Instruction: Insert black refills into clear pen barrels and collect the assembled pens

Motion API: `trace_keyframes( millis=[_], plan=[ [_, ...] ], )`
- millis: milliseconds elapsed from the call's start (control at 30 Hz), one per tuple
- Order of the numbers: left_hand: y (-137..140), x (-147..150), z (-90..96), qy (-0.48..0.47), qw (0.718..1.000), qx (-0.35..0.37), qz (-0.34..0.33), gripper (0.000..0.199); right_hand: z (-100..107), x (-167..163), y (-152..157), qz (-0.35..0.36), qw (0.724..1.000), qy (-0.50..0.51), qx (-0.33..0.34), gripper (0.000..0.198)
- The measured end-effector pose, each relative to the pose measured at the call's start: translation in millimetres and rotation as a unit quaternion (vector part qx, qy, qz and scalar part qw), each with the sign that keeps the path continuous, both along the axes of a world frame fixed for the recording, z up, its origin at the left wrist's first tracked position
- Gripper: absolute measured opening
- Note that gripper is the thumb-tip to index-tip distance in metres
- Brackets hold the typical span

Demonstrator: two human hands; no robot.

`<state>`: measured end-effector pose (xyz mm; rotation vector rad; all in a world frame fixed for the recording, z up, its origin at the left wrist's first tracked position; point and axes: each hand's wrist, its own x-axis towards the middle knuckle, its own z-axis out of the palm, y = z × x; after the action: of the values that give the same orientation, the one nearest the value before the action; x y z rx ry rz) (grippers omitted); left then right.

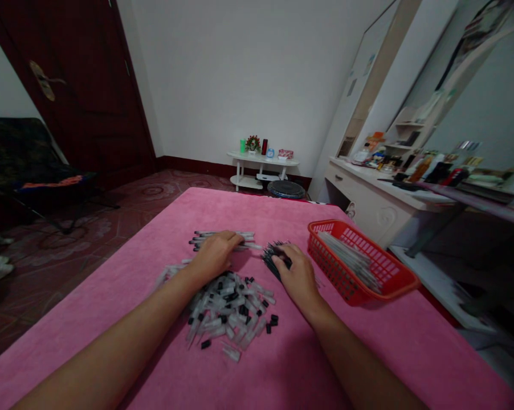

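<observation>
On the pink cloth, my left hand [217, 249] lies over a small stack of pens [203, 233], clear with dark ends. Its fingers are closed on a pale pen barrel [252, 246] that points right, toward my other hand. My right hand [298, 274] curls over a bundle of thin black pen refills [270, 256], thumb and fingers closed about some of them. How many it grips is hidden. Nearer me, partly behind my left forearm, spreads a heap of clear pen caps [216, 322] mixed with small black plugs [272, 322].
Right of my right hand stands a red plastic basket [325, 267] holding translucent tubes [351, 256]. The pink-covered table [163, 341] reaches toward a low white stand [261, 159]. A cluttered dressing table [376, 199] is at the right, a folding chair [26, 159] at the left.
</observation>
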<state>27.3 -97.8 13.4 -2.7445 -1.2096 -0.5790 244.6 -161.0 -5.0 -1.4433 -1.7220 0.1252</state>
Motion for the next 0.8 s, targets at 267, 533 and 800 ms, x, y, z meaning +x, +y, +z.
trace_keyframes(
  millis=[267, 533, 800],
  plan=[
    [-20.3, 13.1, 9.8, 0.001, 0.995, 0.041, -0.095, 0.037, 6.1, -11.0, -5.0, 0.101, 0.987, 0.065, -0.106, 0.018],
    [-21.5, 9.4, 5.3, 0.02, 0.975, 0.116, -0.188, 0.027, 11.4, -19.1, -13.2, 0.195, 0.847, 0.328, -0.371, 0.04],
    [-28.4, 9.7, 12.0, 0.031, 0.975, 0.107, -0.192, 0.02, 12.0, -26.3, -16.1, 0.249, 0.863, 0.293, -0.328, 0.036]
  ],
)
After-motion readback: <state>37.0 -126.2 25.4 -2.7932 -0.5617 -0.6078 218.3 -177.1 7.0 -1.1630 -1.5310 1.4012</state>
